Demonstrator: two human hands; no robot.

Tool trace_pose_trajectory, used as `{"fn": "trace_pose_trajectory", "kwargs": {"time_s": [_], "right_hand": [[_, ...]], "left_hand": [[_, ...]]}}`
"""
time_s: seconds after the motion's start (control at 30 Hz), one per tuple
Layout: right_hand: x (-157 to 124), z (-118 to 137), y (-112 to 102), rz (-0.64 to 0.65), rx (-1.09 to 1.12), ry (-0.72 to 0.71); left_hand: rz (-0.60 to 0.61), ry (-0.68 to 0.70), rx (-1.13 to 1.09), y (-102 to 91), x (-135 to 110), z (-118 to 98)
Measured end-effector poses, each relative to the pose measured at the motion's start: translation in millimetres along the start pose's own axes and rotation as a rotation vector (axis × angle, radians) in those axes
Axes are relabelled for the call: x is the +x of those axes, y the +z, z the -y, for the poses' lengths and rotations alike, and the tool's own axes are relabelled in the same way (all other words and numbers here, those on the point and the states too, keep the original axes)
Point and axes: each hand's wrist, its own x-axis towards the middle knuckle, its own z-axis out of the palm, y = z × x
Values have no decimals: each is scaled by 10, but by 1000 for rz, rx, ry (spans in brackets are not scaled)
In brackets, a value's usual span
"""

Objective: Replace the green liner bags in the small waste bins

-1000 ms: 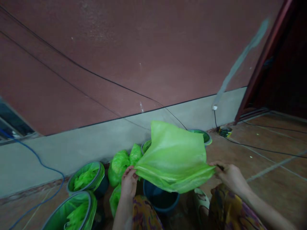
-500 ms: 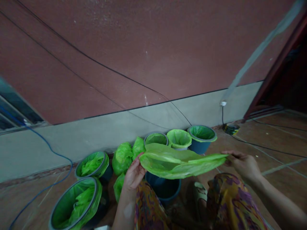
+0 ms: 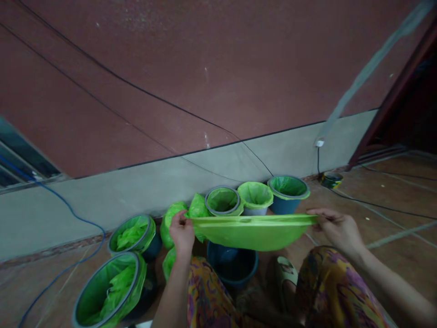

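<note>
A bright green plastic bag is stretched taut between my two hands, its top edge nearly straight. My left hand pinches one end of that edge, and my right hand grips the other. Below the bag, on the floor between my feet, stands an unlined dark blue bucket, its back rim partly covered by the bag. Past the bag, near the wall, are a grey-rimmed bin, a pale bin and a blue bin, all with green liners.
At the left stand two lined bins, a front one and a back one, with crumpled green plastic inside. Green bundles sit by the wall. A blue cable crosses the floor at left. A small tin stands at right beside a black cord.
My hands have pulled apart, the left one moving left and up. The bag's mouth, gaping before, is now drawn into a straight, flat edge.
</note>
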Motion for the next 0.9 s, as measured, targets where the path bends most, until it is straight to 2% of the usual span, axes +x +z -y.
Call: {"fn": "trace_pose_trajectory", "kwargs": {"time_s": [0.07,0.13,0.17,0.23,0.27,0.3,0.33,0.37,0.4,0.43,0.5,0.6,0.7,0.8,0.9], "right_hand": [[-29,243,-76,-65,52,-166],[-116,481,-153,-188,45,-398],[-181,550,-169,-294,6,-502],[-344,515,-123,-308,-101,-592],[-436,405,-57,-227,-132,-607],[-531,244,32,-24,-180,-553],[-627,55,135,178,-261,-440],[-721,-138,243,319,-345,-303],[-813,-309,346,377,-398,-200],[-901,-439,437,407,-409,-157],[-1071,-532,567,442,-395,-137],[-1320,-310,674,552,-334,-169],[-1577,38,797,701,-274,-178],[-1829,299,1013,859,-218,-162],[-2045,507,1298,995,-145,-211]], "left_hand": [[15,-15,-55,-50,118,-122],[4,25,-107,-139,204,-208],[-21,55,-110,-189,225,-217],[-55,79,-54,-272,213,-147],[-47,68,-11,-298,187,-71],[-18,32,38,-312,156,24],[13,-6,70,-315,128,129],[41,-49,95,-309,112,232],[65,-112,111,-298,114,326],[75,-178,113,-287,136,403],[52,-305,91,-278,237,495],[-44,-492,-44,-338,414,507],[-30,-683,-207,-486,399,457],[101,-930,-375,-634,92,404],[323,-1115,-453,-728,-334,320]]}}
